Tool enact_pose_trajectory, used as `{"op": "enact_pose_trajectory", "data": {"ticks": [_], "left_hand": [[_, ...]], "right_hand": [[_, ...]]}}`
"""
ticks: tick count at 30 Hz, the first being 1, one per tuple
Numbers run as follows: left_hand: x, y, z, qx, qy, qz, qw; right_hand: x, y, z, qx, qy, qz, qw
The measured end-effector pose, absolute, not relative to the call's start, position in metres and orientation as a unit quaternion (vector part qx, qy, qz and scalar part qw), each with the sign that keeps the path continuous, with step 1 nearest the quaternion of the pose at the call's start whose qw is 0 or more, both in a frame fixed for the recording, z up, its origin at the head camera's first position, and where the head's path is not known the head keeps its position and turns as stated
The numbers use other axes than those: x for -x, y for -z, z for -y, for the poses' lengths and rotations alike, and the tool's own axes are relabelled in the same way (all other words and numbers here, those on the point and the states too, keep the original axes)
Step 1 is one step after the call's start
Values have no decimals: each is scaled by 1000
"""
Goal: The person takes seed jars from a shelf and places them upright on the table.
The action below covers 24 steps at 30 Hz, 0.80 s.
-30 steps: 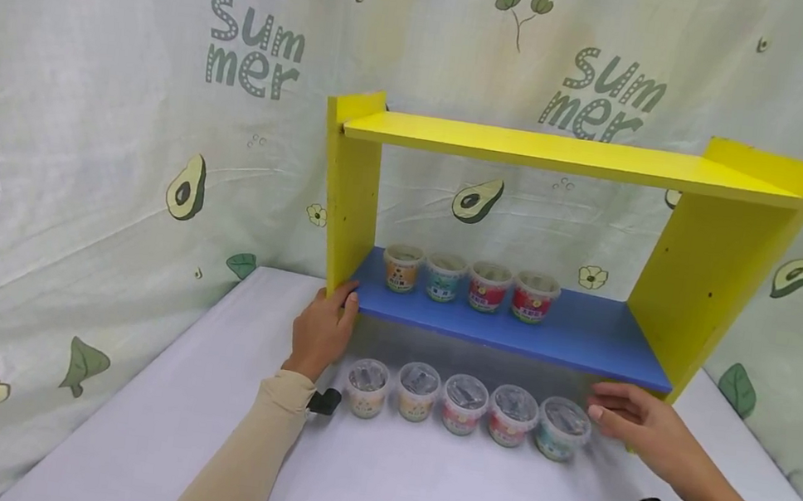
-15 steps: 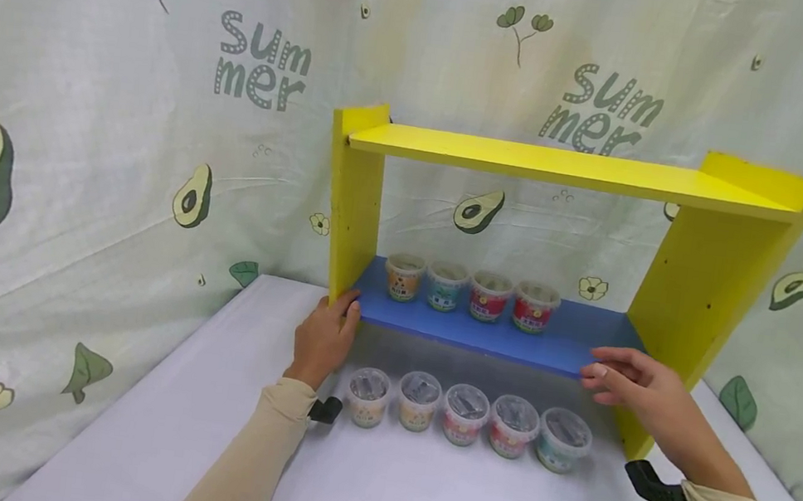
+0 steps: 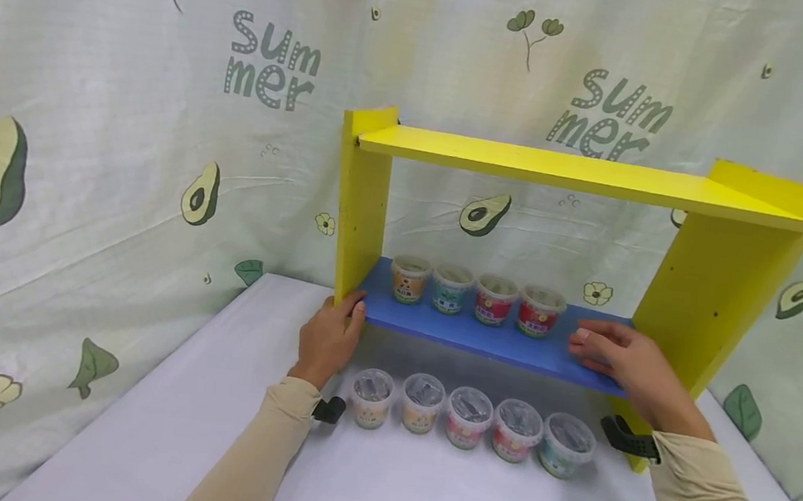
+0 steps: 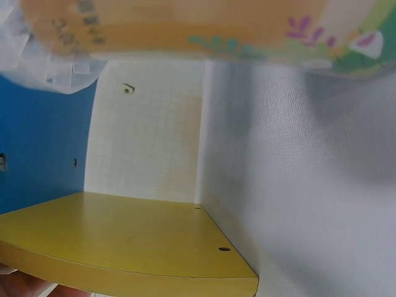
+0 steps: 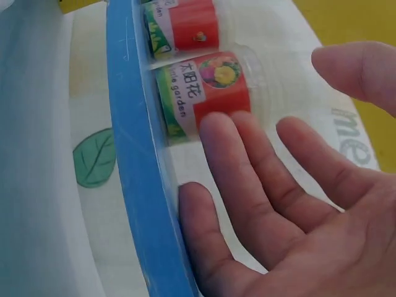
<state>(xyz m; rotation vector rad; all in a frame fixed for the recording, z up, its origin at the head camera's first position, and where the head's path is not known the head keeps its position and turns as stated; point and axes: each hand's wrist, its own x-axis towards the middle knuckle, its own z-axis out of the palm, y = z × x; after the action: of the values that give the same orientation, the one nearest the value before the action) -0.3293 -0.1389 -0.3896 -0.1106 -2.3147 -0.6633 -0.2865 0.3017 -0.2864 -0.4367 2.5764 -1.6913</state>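
Observation:
My left hand grips the lower left corner of a yellow-and-blue shelf unit, thumb at the blue board's front edge. In the left wrist view, fingertips show below the yellow side panel. My right hand is over the right part of the blue board, fingers spread and holding nothing. Near its fingertips stands a red-labelled plastic cup, last in a row of several lidless-looking cups. In the right wrist view that red-labelled cup sits just beyond the fingers.
Below the blue board, several lidded cups stand in a row on the white table, from an orange-labelled cup to a teal-labelled cup. A printed curtain hangs behind. The yellow top board spans above the upper cups.
My right hand has risen from beside the lower teal-labelled cup to above the blue board, moving leftward toward the upper red-labelled cup. My left hand stays on the shelf corner; the view has shifted slightly.

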Motion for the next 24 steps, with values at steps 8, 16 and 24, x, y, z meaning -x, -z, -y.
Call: {"op": "enact_pose_trajectory", "data": {"ticks": [8, 16, 24], "left_hand": [[327, 396, 133, 50, 263, 896, 354], [328, 393, 135, 52, 264, 895, 357], [330, 389, 138, 47, 263, 893, 362]], "right_hand": [[307, 287, -296, 123, 607, -784, 48], [325, 276, -282, 116, 609, -782, 65], [338, 269, -278, 125, 611, -776, 98]]}}
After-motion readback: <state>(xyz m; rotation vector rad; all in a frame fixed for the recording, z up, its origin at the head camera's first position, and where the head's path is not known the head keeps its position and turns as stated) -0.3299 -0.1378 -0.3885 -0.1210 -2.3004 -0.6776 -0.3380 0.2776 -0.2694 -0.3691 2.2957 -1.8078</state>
